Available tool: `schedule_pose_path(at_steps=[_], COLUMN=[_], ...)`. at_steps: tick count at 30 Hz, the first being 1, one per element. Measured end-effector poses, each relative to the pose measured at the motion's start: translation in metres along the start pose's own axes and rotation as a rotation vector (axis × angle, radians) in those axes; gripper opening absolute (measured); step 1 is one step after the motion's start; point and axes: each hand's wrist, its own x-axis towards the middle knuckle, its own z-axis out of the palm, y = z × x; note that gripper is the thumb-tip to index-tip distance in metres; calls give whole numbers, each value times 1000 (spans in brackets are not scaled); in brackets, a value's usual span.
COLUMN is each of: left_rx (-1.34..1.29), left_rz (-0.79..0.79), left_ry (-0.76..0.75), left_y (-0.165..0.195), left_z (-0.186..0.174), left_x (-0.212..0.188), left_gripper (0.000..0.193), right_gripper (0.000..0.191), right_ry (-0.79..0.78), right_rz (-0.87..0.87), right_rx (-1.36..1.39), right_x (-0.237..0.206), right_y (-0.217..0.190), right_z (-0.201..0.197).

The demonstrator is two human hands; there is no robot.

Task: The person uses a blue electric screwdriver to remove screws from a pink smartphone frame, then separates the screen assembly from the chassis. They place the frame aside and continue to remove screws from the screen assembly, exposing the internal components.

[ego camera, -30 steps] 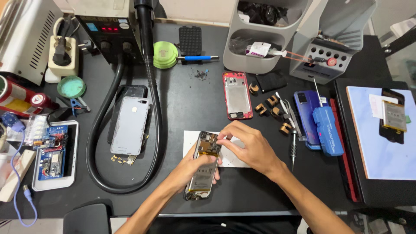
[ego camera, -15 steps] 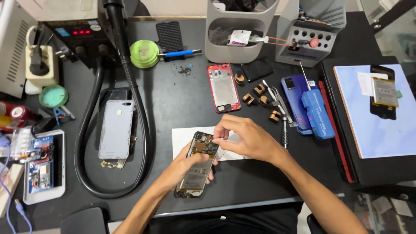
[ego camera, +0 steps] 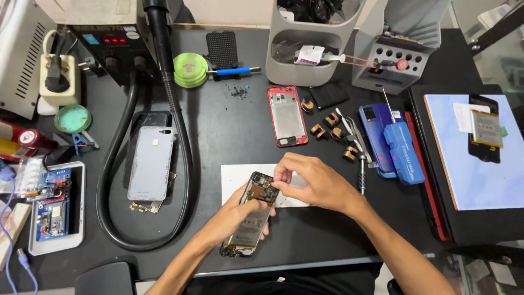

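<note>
The left hand [ego camera: 236, 214] cradles an opened phone [ego camera: 252, 214] from beneath, fingers curled around its edges, just above the near edge of the black table [ego camera: 229, 125]. The right hand [ego camera: 312, 184] pinches at the phone's upper end, fingertips closed on the circuit parts there. A white sheet [ego camera: 233, 177] lies beneath, toward twelve o'clock of the phone. At one o'clock rests a red phone frame [ego camera: 287, 116]; at ten o'clock a silver back cover [ego camera: 152, 163] inside a black hose loop [ego camera: 112, 164]. At three o'clock sits a blue rectangular tool case [ego camera: 404, 153]. A round green tape roll [ego camera: 190, 69] lies far at eleven.
</note>
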Motion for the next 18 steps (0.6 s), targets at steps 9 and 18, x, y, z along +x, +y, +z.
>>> schedule_pose_path(at_steps=[9, 18], left_rx=[23, -10], left_rz=[18, 17], left_ry=[-23, -17], left_y=[2, -2], left_z=[-1, 1], left_x=[-1, 4], left_gripper=[40, 35], right_gripper=[18, 17], right_ry=[-14, -16], right_rz=[4, -5], right_rx=[-19, -9], right_x=[-3, 1], right_y=[-3, 4], right_z=[2, 0])
